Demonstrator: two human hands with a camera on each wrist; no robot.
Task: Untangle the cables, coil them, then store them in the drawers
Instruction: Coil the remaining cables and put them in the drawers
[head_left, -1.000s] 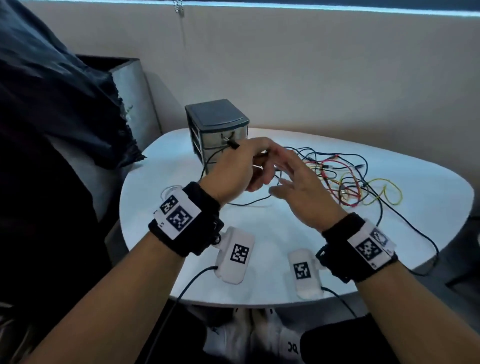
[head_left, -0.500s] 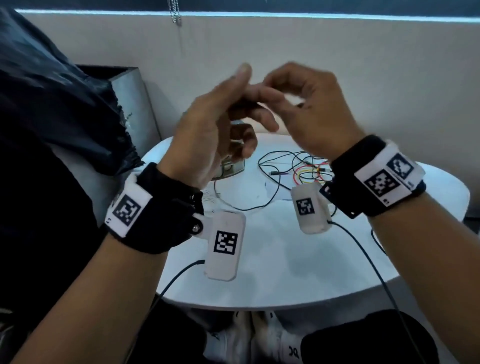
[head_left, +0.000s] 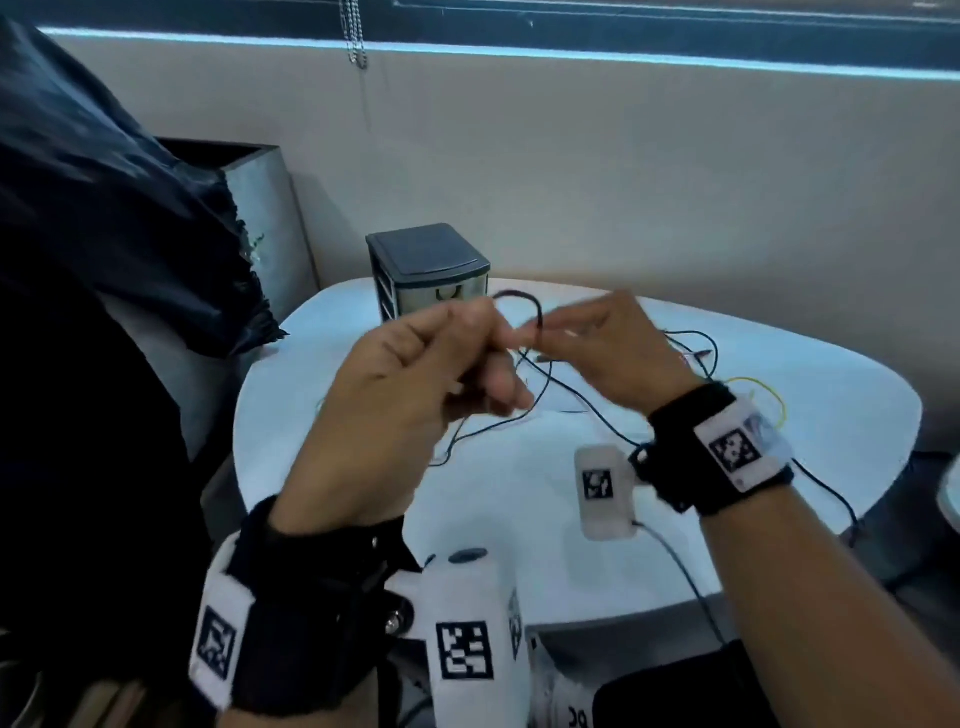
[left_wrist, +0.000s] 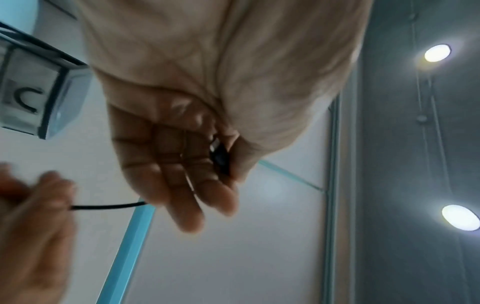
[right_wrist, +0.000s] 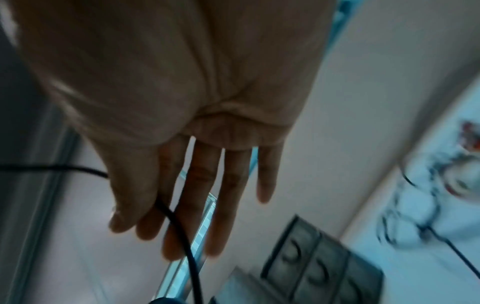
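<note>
A thin black cable (head_left: 537, 312) arcs in a small loop between both hands, held above the white table (head_left: 831, 395). My left hand (head_left: 493, 364) has its fingers curled, and its thumb pins the cable's black plug (left_wrist: 221, 158) against them. From there the black cable (left_wrist: 103, 206) runs across to my right hand (head_left: 545, 332), which pinches it between thumb and index finger (right_wrist: 150, 216) while the other fingers stay straight. The rest of it trails down to the table. The tangle of coloured cables (head_left: 696, 358) lies behind the right hand. A small grey drawer unit (head_left: 431, 270) stands at the table's back left, drawers closed.
A yellow wire (head_left: 769, 400) loops near the right wrist. A dark cloth (head_left: 104, 234) hangs over a grey bin (head_left: 260, 208) left of the table. A wall runs close behind. Camera leads hang from both wrists over the table's near edge.
Both hands have come down from high in front of the wall to just above the table. The drawer unit is back in sight, and a cable loop now stands between the hands.
</note>
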